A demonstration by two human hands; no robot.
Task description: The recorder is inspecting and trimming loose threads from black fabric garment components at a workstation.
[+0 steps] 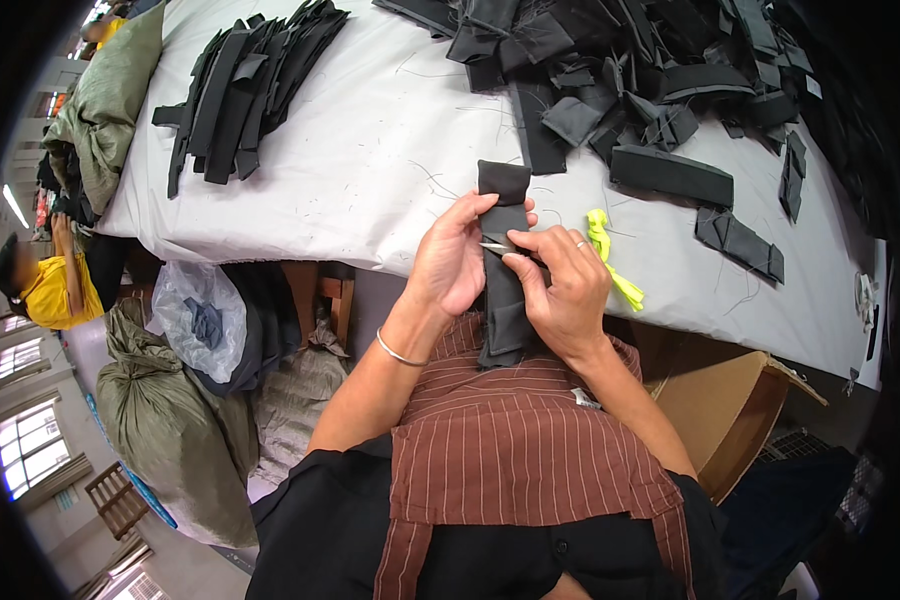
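Observation:
A long black fabric strip [504, 222] hangs over the table's near edge, its folded upper end toward the table and its lower end in front of my apron. My left hand [452, 255] grips the strip from the left, with the thumb on top and fingertips showing at its right side. Between the thumb and fingers of my right hand [567, 287] is a small pointed silvery tool [493, 246]. Its tip points left and lies against the strip; its back part is hidden in my hand.
On the white-covered table [370, 150] lie a stack of black strips [232, 95] and a heap of black fabric pieces [660, 80]. A neon-yellow ribbon [610, 260] is beside my right hand. Sacks [165, 420], a cardboard box [720, 415] and a person in yellow [62, 285] surround the table.

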